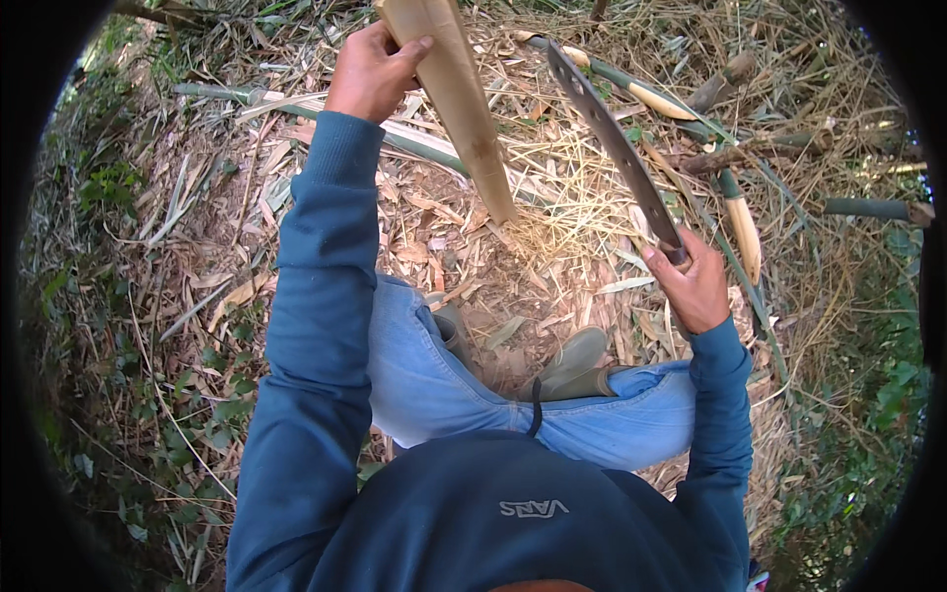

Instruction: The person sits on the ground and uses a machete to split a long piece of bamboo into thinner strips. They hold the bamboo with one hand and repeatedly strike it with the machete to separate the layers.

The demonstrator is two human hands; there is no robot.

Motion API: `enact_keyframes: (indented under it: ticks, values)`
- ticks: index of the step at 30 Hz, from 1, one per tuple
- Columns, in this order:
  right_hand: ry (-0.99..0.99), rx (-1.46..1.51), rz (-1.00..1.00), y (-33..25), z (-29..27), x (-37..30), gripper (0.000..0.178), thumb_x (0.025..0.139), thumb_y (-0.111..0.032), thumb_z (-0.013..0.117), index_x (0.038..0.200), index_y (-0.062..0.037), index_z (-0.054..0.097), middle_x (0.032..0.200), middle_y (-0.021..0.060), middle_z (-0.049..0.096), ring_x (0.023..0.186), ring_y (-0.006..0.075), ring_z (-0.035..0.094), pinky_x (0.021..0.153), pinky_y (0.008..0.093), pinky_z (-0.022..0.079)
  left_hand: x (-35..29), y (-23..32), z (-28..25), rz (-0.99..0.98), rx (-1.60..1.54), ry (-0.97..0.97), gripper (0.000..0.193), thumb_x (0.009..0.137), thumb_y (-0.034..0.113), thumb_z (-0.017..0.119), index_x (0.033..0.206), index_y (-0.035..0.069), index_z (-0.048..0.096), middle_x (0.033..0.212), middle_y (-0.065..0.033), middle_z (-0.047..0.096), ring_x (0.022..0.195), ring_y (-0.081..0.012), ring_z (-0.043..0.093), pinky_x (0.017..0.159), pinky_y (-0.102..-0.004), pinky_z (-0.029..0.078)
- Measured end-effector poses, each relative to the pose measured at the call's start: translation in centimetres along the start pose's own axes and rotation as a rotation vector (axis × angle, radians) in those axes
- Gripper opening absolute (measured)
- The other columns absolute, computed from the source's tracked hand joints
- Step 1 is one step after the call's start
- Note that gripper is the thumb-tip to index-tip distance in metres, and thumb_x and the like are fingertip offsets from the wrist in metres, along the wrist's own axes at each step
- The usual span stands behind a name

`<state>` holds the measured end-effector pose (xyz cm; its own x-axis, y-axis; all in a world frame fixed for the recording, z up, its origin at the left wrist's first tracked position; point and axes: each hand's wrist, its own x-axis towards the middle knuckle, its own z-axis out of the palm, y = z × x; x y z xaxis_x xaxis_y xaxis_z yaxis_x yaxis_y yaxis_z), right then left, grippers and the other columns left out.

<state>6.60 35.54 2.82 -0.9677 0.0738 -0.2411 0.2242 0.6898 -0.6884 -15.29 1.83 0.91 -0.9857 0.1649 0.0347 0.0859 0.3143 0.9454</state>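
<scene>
My left hand (371,77) is closed round the upper part of a long, pale tan piece of wood or split bamboo (456,99), with the thumb lying on its face. The piece stands tilted, and its narrow, stained lower end comes down by a heap of thin yellow shavings (567,222). Over on the right, my right hand (696,286) grips a machete (617,143) by its handle, mostly hidden in the fingers. Its dark blade has a row of round holes and points away to the upper left, apart from the tan piece.
A green bamboo pole (424,146) lies behind the tan piece. More bamboo lengths with pale cut faces (742,232) and a cut branch (725,81) lie at the right. Dry leaves and chips cover the ground. My boots (572,367) are close below the shavings.
</scene>
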Motion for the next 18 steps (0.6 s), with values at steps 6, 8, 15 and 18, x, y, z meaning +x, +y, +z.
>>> enact_keyframes:
  ticks: [6, 8, 15, 18]
  values:
    - [0.091, 0.675, -0.033, -4.7, 10.1, -0.1, 0.015, 0.086, -0.013, 0.066, 0.088, 0.0007, 0.059, 0.066, 0.0058, 0.060, 0.060, 0.0117, 0.059, 0.057, 0.0290, 0.047, -2.9, 2.5, 0.9, 0.009, -0.026, 0.036, 0.030, 0.092, 0.016, 0.068, 0.107, -0.009, 0.062, 0.094, -0.0150, 0.069, 0.081, -0.0187, 0.069, 0.067, -0.0292, 0.061]
    - [0.120, 0.597, -0.041, -6.2, 11.5, 0.0, 0.018, 0.082, -0.014, 0.068, 0.088, 0.0004, 0.059, 0.065, 0.0100, 0.061, 0.058, 0.0182, 0.061, 0.056, 0.0324, 0.048, -5.0, 3.1, 1.8, 0.002, -0.059, 0.074, 0.025, 0.093, 0.014, 0.067, 0.105, -0.008, 0.063, 0.091, -0.0127, 0.069, 0.077, -0.0150, 0.067, 0.065, -0.0263, 0.058]
    - [0.081, 0.594, -0.202, -7.4, 13.6, -2.4, 0.017, 0.083, -0.014, 0.069, 0.083, -0.0016, 0.057, 0.057, 0.0102, 0.052, 0.050, 0.0185, 0.050, 0.052, 0.0348, 0.042, -13.0, 2.9, 1.3, 0.044, -0.139, 0.269, 0.026, 0.093, 0.011, 0.066, 0.108, -0.010, 0.061, 0.095, -0.0165, 0.069, 0.085, -0.0215, 0.070, 0.073, -0.0309, 0.062]
    - [-0.025, 0.542, -0.018, -3.7, 15.9, -2.1, 0.019, 0.080, -0.016, 0.069, 0.086, -0.0009, 0.060, 0.065, 0.0162, 0.060, 0.057, 0.0315, 0.060, 0.055, 0.0400, 0.048, -14.5, 4.1, 2.4, 0.020, -0.133, 0.314, 0.026, 0.094, 0.008, 0.064, 0.110, -0.011, 0.059, 0.098, -0.0190, 0.068, 0.086, -0.0244, 0.070, 0.075, -0.0346, 0.063]
